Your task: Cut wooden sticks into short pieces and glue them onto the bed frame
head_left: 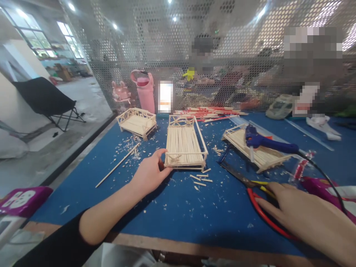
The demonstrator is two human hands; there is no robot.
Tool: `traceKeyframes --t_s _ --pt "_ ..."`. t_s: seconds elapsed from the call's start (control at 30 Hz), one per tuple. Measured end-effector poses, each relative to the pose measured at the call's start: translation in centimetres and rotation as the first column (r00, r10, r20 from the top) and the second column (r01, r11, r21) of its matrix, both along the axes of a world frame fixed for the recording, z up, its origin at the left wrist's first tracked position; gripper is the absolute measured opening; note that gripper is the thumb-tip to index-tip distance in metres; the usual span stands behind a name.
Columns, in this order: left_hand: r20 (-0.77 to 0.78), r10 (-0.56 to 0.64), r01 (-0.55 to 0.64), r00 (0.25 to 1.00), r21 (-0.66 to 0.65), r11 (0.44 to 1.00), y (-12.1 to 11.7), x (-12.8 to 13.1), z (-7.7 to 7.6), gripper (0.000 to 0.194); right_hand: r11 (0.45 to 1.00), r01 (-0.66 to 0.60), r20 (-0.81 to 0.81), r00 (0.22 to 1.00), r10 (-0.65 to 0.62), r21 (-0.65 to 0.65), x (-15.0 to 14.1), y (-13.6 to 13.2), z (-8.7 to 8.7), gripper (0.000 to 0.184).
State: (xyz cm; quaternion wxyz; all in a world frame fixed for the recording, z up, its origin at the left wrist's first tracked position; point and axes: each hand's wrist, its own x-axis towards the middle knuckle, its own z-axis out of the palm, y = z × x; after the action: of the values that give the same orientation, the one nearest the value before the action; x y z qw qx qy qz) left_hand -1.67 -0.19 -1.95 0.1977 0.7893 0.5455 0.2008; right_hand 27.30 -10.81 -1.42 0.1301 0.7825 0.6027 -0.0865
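My left hand (148, 172) pinches the near left corner of a small bed-like frame (185, 142) built from pale wooden sticks. This frame rests on the blue tabletop, with a slatted base and low rails. My right hand (292, 204) is at the right, its fingers curled over the red and yellow handles of a pair of scissors (241, 178). The dark blades lie on the table, pointing left towards the frame. Short cut stick pieces (201, 180) lie just in front of the frame.
A similar stick bed (137, 124) stands at the left. A blue glue gun (269, 142) rests over another stick frame (236, 139) at the right, its cable trailing. One loose stick (116, 167), red and pale sticks (205, 113) and a pink bottle (146, 92) are around.
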Motion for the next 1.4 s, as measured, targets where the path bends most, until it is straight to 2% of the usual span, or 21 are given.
traceKeyframes --t_s 0.13,0.27,0.33,0.4,0.5,0.57,0.6,0.63,0.7,0.8,0.9,1.0,1.07,1.13,1.27,1.33,1.4 --pt "0.013 -0.001 0.002 1.0 -0.009 1.0 -0.2 -0.5 -0.3 0.049 0.998 0.041 -0.03 0.999 -0.042 -0.038 -0.8 -1.2 0.1 0.028" --pt "0.023 -0.009 0.01 1.0 -0.016 1.0 -0.3 -0.3 -0.6 0.047 0.998 0.053 -0.126 0.991 -0.051 0.016 -0.4 -1.8 -0.5 0.029" --pt "0.015 0.002 -0.002 1.0 0.002 1.0 -0.3 0.0 -0.7 0.047 0.994 0.097 -0.117 0.989 -0.091 0.047 0.0 -1.3 -0.6 0.033" --pt "0.002 0.017 -0.017 1.0 0.028 0.999 -0.1 0.3 -0.8 0.047 0.993 0.09 -0.056 0.995 -0.086 0.08 0.0 -0.7 -0.4 0.036" --pt "-0.005 0.012 -0.012 1.0 0.042 0.999 0.4 0.5 -1.0 0.047 0.99 -0.029 0.06 0.998 0.021 0.136 -1.0 0.2 0.7 0.033" --pt "0.003 -0.002 0.002 1.0 0.032 0.999 0.6 0.5 -1.1 0.048 0.978 -0.136 0.071 0.989 0.126 0.16 -2.6 0.9 1.8 0.031" --pt "0.006 -0.007 0.007 1.0 0.025 1.0 0.7 0.4 -1.2 0.05 0.966 -0.199 0.045 0.98 0.194 0.163 -3.5 1.3 2.3 0.03" --pt "0.006 -0.009 0.008 1.0 0.018 1.0 0.7 0.4 -1.2 0.053 0.938 -0.314 -0.025 0.947 0.321 0.145 -4.5 1.9 2.7 0.032" --pt "-0.012 -0.015 0.015 1.0 0.012 1.0 0.7 0.2 -1.1 0.06 0.891 -0.419 -0.109 0.891 0.44 0.173 -6.4 3.3 2.8 0.032" --pt "-0.035 -0.067 0.069 0.997 0.058 0.996 0.6 -0.1 -0.9 0.072 0.886 -0.425 -0.106 0.888 0.448 0.184 -8.0 5.3 1.9 0.033" --pt "-0.022 -0.142 0.144 0.99 0.158 0.977 0.4 -0.5 -0.6 0.079 0.894 -0.406 -0.116 0.895 0.431 0.188 -8.2 6.0 0.7 0.033" --pt "0.089 -0.215 0.193 0.973 0.207 0.959 0.0 -1.0 -0.5 0.086 0.901 -0.379 -0.138 0.901 0.411 0.211 -7.7 5.8 0.2 0.03" --pt "0.245 -0.254 0.204 0.936 0.214 0.955 -0.1 -1.1 -0.3 0.088 0.903 -0.364 -0.154 0.902 0.403 0.227 -7.6 5.6 0.4 0.028" --pt "0.411 -0.263 0.196 0.873 0.2 0.96 0.3 -0.8 0.1 0.088 0.875 -0.36 -0.215 0.873 0.439 0.323 -7.6 5.6 0.8 0.027" --pt "0.667 -0.177 0.192 0.724 0.051 0.98 2.9 0.6 1.6 0.079 0.721 -0.281 -0.335 0.74 0.583 0.633 -8.3 6.1 1.1 0.019" --pt "0.764 -0.107 0.155 0.637 0.009 0.988 4.4 1.5 2.1 0.064 0.689 -0.188 -0.375 0.724 0.579 0.7 -8.8 6.3 0.8 0.017" --pt "0.819 -0.047 0.11 0.571 -0.02 0.994 5.4 2.1 2.1 0.042 0.679 -0.086 -0.432 0.712 0.553 0.729 -9.2 6.4 0.3 0.018"
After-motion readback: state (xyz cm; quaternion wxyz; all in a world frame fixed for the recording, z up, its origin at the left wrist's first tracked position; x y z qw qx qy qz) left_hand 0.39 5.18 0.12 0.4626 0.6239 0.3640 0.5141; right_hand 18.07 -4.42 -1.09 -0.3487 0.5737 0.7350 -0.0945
